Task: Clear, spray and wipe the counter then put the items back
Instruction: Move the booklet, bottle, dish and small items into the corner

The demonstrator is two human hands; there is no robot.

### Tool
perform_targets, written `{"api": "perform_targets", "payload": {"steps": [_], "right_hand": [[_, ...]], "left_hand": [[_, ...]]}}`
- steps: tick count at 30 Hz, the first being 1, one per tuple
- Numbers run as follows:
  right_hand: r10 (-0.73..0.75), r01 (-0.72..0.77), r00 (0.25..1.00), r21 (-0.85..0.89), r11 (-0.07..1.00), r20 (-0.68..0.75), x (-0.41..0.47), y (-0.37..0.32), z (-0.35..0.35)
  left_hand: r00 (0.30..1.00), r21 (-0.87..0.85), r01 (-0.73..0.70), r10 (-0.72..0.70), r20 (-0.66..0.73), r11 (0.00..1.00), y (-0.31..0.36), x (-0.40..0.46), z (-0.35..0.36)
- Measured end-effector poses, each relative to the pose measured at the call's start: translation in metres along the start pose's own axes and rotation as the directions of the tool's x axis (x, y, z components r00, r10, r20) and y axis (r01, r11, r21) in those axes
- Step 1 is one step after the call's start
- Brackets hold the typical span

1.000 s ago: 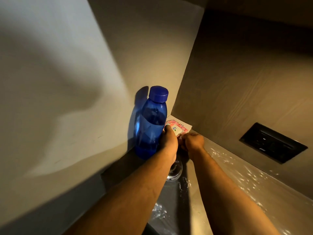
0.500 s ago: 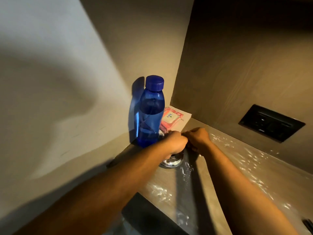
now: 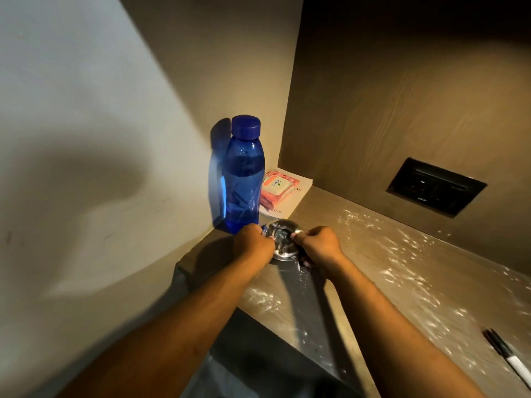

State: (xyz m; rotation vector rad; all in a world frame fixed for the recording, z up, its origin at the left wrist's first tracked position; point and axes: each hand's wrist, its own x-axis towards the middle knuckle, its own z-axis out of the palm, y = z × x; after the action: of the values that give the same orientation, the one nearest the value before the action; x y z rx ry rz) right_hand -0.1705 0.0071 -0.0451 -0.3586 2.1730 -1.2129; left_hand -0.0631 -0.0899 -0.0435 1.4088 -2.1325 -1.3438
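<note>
Glass, round and clear, the dish [image 3: 283,239] gripped by left hand [image 3: 253,244] and right hand [image 3: 317,247] could knock over the tall blue plastic bottle [image 3: 244,179] just behind it (counter looks wet).

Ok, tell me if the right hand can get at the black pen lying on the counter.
Probably yes: the black pen lies unobstructed on the counter, but the right hand must first release the glass dish.

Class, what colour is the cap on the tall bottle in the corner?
Blue, like the bottle itself; the cap shows best in the head view.
</note>
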Motion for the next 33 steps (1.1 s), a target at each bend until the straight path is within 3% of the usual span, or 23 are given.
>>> {"api": "perform_targets", "payload": {"steps": [5, 9, 14, 22, 26, 30, 33], "right_hand": [[0.044, -0.032, 0.999, 0.344, 0.938, -0.028, 0.014, -0.009, -0.02], [0.046, -0.019, 0.998, 0.481, 0.876, -0.044, 0.034, -0.037, -0.025], [-0.045, 0.045, 0.999, 0.438, 0.898, -0.011, 0.06, -0.072, -0.006], [0.083, -0.051, 0.991, 0.279, 0.959, -0.103, 0.094, -0.084, 0.028], [0.083, -0.035, 0.982, 0.264, 0.964, -0.172, 0.1, -0.084, 0.029], [0.046, -0.002, 0.989, 0.298, 0.955, -0.142, 0.093, -0.075, 0.016], [-0.017, 0.076, 0.983, 0.316, 0.946, -0.184, 0.079, -0.061, -0.007]], "left_hand": [[0.999, -0.298, 0.007, 0.005, 0.041, 0.955, 0.029, -0.001, 0.021], [0.998, -0.474, 0.043, -0.02, 0.055, 0.879, 0.055, 0.011, 0.032], [0.997, -0.536, 0.038, 0.008, 0.083, 0.843, 0.061, 0.04, 0.03], [0.983, -0.689, 0.18, -0.111, 0.144, 0.702, 0.059, 0.056, 0.021], [0.986, -0.742, 0.169, -0.112, 0.127, 0.649, 0.064, 0.059, 0.022], [0.992, -0.745, 0.112, -0.111, 0.051, 0.658, 0.063, 0.057, 0.026], [0.995, -0.635, 0.095, -0.096, 0.034, 0.767, 0.06, 0.051, 0.039]]}}
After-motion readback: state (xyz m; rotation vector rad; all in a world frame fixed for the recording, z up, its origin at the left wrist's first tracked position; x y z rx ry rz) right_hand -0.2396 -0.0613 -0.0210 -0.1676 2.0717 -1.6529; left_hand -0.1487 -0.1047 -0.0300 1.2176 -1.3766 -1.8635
